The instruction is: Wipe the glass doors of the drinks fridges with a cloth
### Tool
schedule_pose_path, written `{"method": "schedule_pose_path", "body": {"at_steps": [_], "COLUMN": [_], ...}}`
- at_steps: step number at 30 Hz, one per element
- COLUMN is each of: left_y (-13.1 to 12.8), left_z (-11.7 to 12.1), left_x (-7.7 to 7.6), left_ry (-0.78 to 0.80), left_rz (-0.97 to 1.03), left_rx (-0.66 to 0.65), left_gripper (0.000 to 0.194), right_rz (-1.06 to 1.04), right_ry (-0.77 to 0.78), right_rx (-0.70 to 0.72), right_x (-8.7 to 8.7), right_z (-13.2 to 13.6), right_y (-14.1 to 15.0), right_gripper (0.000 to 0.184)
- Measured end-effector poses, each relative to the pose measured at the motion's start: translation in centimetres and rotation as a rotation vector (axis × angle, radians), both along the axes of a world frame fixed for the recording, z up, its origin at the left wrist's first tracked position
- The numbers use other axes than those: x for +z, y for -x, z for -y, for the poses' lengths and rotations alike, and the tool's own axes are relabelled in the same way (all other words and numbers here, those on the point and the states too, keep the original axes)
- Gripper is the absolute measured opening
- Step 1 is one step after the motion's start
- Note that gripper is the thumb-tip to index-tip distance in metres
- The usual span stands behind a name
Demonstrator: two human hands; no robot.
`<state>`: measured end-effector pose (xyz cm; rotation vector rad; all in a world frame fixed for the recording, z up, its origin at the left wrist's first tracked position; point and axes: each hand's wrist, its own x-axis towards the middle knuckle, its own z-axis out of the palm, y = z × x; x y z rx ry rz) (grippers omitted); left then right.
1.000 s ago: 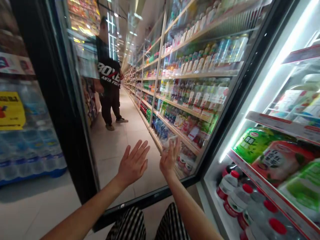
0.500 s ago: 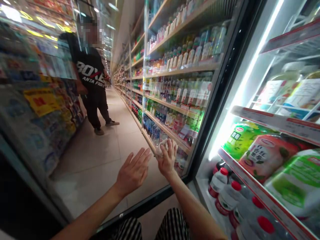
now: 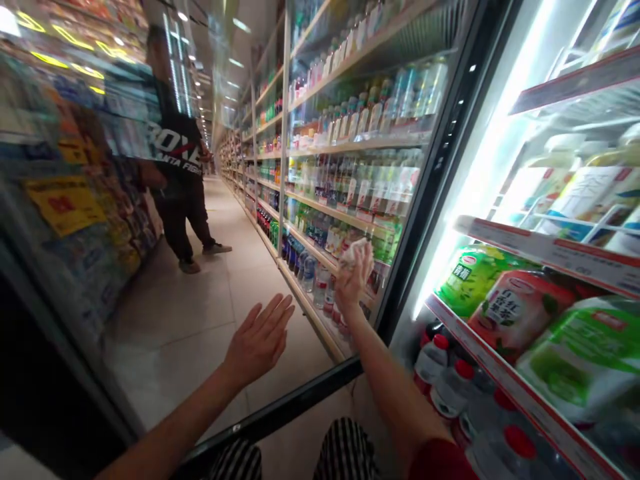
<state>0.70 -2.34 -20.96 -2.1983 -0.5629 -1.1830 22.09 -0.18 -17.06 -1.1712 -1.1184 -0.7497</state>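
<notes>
A large glass door (image 3: 190,360) with a black frame stands in front of me. My right hand (image 3: 351,283) presses a crumpled white cloth (image 3: 359,253) against the glass, near the door's right side. The cloth bunches out above and beside the fingers. My left hand (image 3: 260,337) is lower and to the left, its fingers stretched out together and the back of the hand toward me. It holds nothing. Whether its palm touches the glass I cannot tell.
At the right, a lit cooler holds drink packs (image 3: 523,310) on a shelf and red-capped bottles (image 3: 431,360) below. Beyond the glass are shelves of bottles (image 3: 363,177), a person in dark clothes (image 3: 175,173) and a yellow price sign (image 3: 65,203).
My right hand has moved up and to the right across the glass with the cloth. My left hand has shifted slightly left. The view has turned a little.
</notes>
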Motion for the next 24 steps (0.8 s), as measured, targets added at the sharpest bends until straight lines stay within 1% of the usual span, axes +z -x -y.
{"method": "schedule_pose_path", "body": {"at_steps": [2,4,6,8,11,13,17,19,21,24], "left_y": [0.2,0.2,0.2,0.2,0.2,0.2,0.3,0.4,0.7,0.9], "left_z": [-0.3,-0.7,-1.1,-1.4,-2.0,-2.3,-2.9,-3.1,-3.3,-3.7], "left_x": [-0.1,-0.2,-0.3,-0.4,-0.4,-0.4,-0.3,-0.2,-0.1,0.0], "left_ry": [-0.012,-0.03,-0.048,-0.062,-0.073,-0.061,0.001,0.024,0.025,-0.007], "left_rz": [-0.015,-0.019,-0.015,-0.014,-0.001,0.022,0.072,0.087,0.085,0.062], "left_rx": [0.002,0.018,0.036,0.041,0.028,0.006,-0.069,-0.109,-0.139,-0.168], "left_gripper": [0.057,0.056,0.055,0.054,0.054,0.055,0.057,0.059,0.061,0.065], "right_rz": [-0.238,-0.34,-0.385,-0.44,-0.497,-0.53,-0.584,-0.597,-0.602,-0.61], "right_ry": [-0.057,-0.08,-0.092,-0.111,-0.123,-0.122,-0.106,-0.093,-0.078,-0.048], "right_rx": [-0.048,-0.059,-0.067,-0.087,-0.122,-0.135,-0.148,-0.152,-0.155,-0.163], "right_x": [1.5,2.2,2.1,1.4,-0.4,-2.3,-7.0,-8.8,-9.8,-10.0], "right_z": [-0.9,-1.8,-2.4,-2.8,-3.0,-3.1,-3.2,-3.2,-3.3,-3.4], "right_y": [-2.0,-3.9,-5.5,-7.0,-8.7,-9.0,-7.2,-6.1,-5.5,-5.5], "right_gripper": [0.047,0.048,0.049,0.05,0.051,0.051,0.052,0.05,0.049,0.049]}}
